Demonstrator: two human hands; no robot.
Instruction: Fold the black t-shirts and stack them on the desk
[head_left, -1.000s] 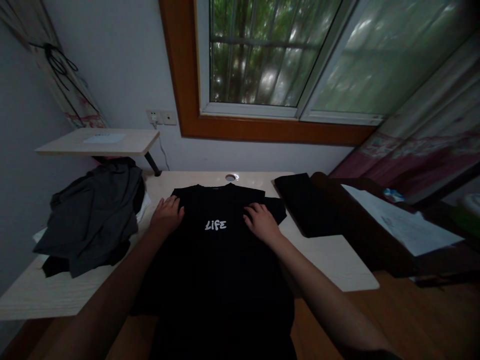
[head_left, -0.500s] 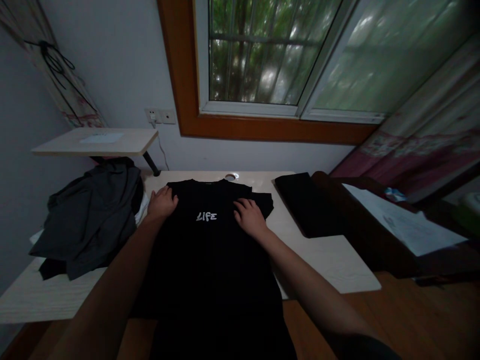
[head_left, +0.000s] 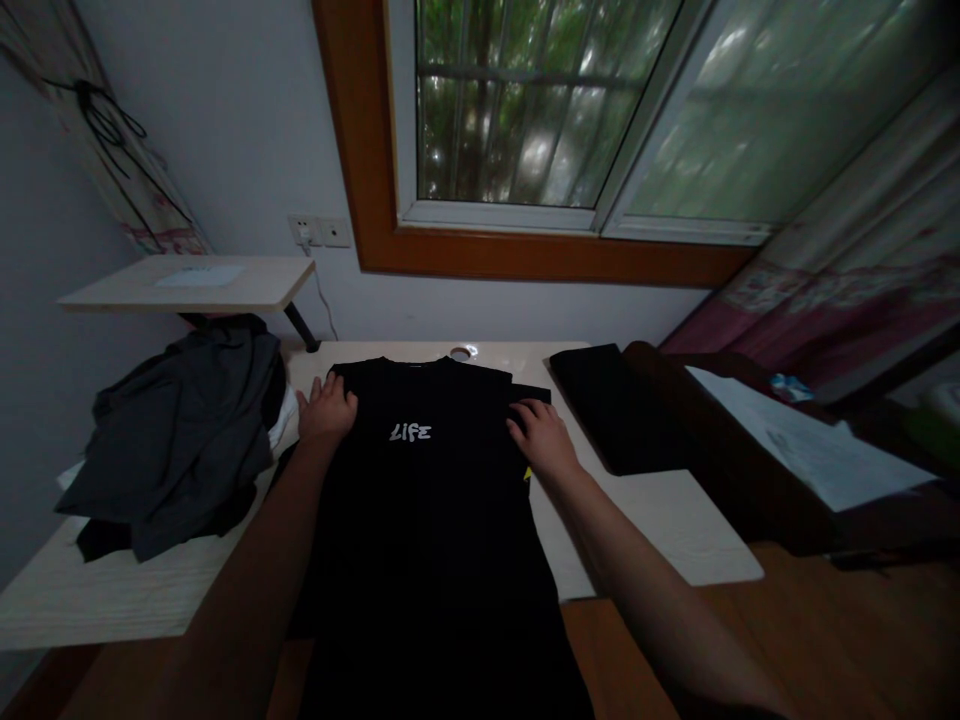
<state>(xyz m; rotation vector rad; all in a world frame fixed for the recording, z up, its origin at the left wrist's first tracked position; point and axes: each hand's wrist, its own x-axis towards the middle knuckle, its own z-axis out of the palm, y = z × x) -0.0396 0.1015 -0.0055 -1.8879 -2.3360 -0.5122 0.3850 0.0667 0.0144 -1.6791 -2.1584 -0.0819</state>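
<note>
We look down at a black T-shirt (head_left: 427, 510) spread on a pale wood desk (head_left: 652, 525), neck at the far side, short white lettering (head_left: 410, 433) across the chest. The near end is v. dark; can't tell where the cloth stops. A small yellow patch (head_left: 527, 475) shows at the shirt's right edge.

Our left hand (head_left: 328, 408) is palm down at the left shoulder, fingers apart & slightly bent. Our right hand (head_left: 544, 432) is on the right sleeve side, fingers curled a bit more. Can't tell if either is pinching fabric.

Left of the shirt, just beside: a rumpled dark grey clothes pile (head_left: 180, 420) w/ some white cloth (head_left: 281, 418) poking out. It sits partly under a raised shelf (head_left: 127, 290) w/ a paper sheet (head_left: 201, 276) on top. Right of the shirt, apart from it: a flat black item (head_left: 604, 400), ID unclear. Far ctr: a round hole (head_left: 460, 353) in the desk.

Bg: window (head_left: 517, 140) w/ bars & greenery outside, wall outlet (head_left: 319, 232) w/ a plug in, curtain at each side. Far right: dark brown furniture (head_left: 735, 490) w/ a large white sheet (head_left: 802, 430) on it. Wood floor (head_left: 757, 630), near right.
</note>
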